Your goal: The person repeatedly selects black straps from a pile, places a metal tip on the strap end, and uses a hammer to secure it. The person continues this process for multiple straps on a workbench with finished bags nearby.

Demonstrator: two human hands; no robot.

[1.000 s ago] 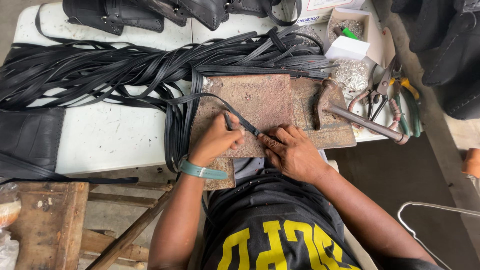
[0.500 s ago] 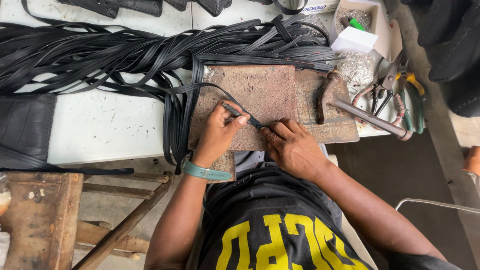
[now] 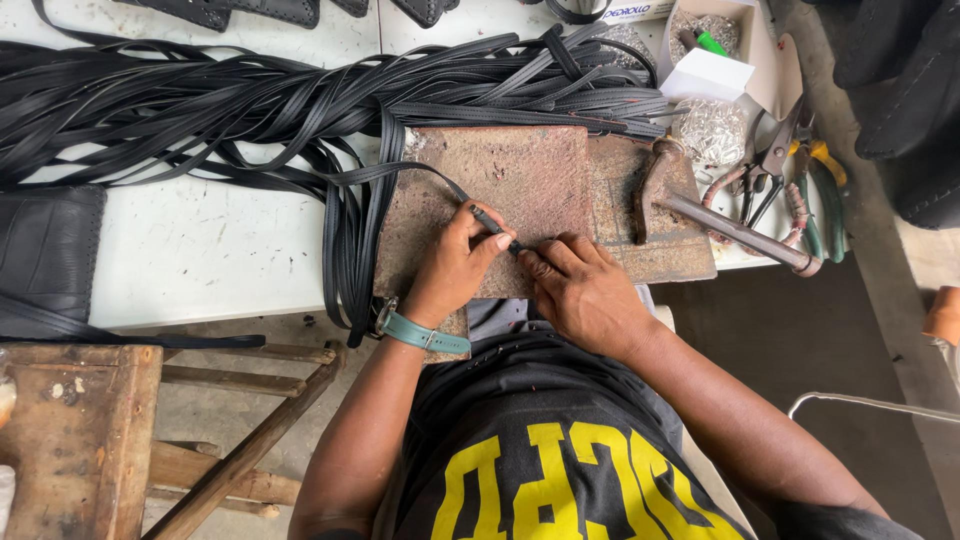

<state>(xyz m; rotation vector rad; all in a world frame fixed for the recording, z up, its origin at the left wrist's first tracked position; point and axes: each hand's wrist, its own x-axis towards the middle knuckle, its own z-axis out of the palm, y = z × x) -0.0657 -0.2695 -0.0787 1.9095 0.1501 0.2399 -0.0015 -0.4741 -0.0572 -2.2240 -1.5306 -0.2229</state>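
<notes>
A rusty metal slab point(image 3: 520, 180) lies at the front edge of a white table point(image 3: 210, 250). My left hand point(image 3: 452, 262), with a teal watch at the wrist, pinches a thin black leather strap point(image 3: 420, 172) down on the slab. My right hand point(image 3: 582, 290) meets it from the right, fingertips closed on the same strap's end. The strap runs back to a big pile of black straps point(image 3: 280, 95) across the table.
A rusty hammer point(image 3: 700, 205) rests on the slab's right part. Pliers and scissors point(image 3: 790, 170) lie at the table's right edge, beside a bag of small metal pieces point(image 3: 712, 128) and a cardboard box point(image 3: 720, 40). A wooden stool point(image 3: 75, 440) stands lower left. Black leather goods point(image 3: 50, 250) sit at left.
The view has shifted slightly toward the table. Both hands stay on the strap at the slab's front, with the fingertips drawn closer together.
</notes>
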